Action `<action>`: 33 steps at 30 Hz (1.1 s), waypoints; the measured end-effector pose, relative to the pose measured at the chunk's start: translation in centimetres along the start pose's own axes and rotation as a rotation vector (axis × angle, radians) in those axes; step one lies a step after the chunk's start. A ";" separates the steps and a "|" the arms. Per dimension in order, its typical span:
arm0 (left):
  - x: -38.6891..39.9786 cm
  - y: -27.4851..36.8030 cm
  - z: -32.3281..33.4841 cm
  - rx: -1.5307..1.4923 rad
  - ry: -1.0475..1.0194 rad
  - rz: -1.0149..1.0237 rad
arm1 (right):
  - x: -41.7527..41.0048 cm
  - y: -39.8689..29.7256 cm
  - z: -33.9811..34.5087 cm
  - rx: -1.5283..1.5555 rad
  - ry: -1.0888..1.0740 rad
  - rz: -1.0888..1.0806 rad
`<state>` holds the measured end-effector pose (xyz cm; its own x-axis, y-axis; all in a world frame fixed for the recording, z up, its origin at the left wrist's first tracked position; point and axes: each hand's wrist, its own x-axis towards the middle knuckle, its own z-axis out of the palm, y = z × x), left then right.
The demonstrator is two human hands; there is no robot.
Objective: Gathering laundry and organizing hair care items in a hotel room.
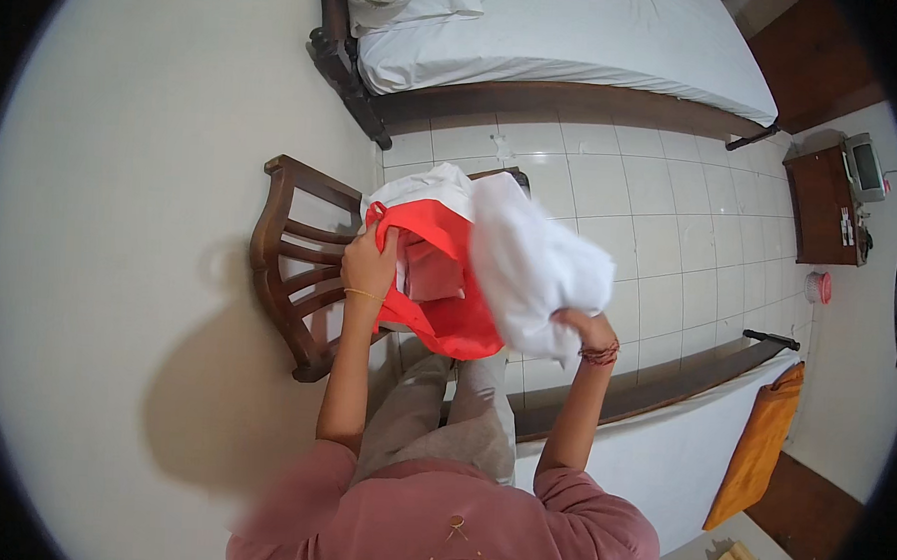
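My left hand (370, 265) grips the rim of a red fabric bag (461, 329), which gapes open over the seat of a wooden chair (280, 273). Pinkish folded cloth (434, 270) shows inside the bag. A bundled white cloth (528, 261), slightly blurred, hangs from my right hand (590, 330), just right of the bag's mouth. More white fabric (430, 183) lies on the chair behind the bag. Most of the seat is hidden.
A bed with a white sheet (564, 37) and dark wooden frame stands beyond the chair. At right, another bed (636, 446) carries a folded orange cloth (760, 444). A wooden cabinet (827, 206) with a small television (865, 169) stands far right. White floor tiles (668, 244) lie between.
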<state>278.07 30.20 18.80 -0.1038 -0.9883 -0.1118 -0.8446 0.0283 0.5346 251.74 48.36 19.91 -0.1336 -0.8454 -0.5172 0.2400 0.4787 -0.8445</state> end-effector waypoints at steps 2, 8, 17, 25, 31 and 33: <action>0.4 0.6 0.0 -0.028 -0.003 0.002 | -0.7 -0.6 2.3 -0.156 -0.094 -0.038; 1.0 1.0 0.0 -0.045 -0.053 0.062 | 5.8 1.3 9.7 -0.786 -0.344 -0.238; -0.9 0.9 -2.2 -0.111 -0.318 0.158 | 11.2 3.9 15.6 -1.462 0.102 -0.277; -0.5 -0.4 -3.2 -0.117 -0.355 0.166 | 18.9 4.4 13.8 -1.335 -0.669 -0.231; 1.0 -0.5 -2.2 -0.180 -0.277 0.119 | 23.4 7.7 13.9 -1.180 -0.022 -0.436; 1.0 -0.5 -2.1 -0.212 -0.254 0.088 | 22.3 10.9 14.6 -1.085 -0.012 -0.587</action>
<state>279.53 28.89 20.19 -0.3213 -0.9139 -0.2482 -0.7012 0.0534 0.7110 265.39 31.29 1.25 0.0586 -0.9980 -0.0246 -0.7764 -0.0301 -0.6295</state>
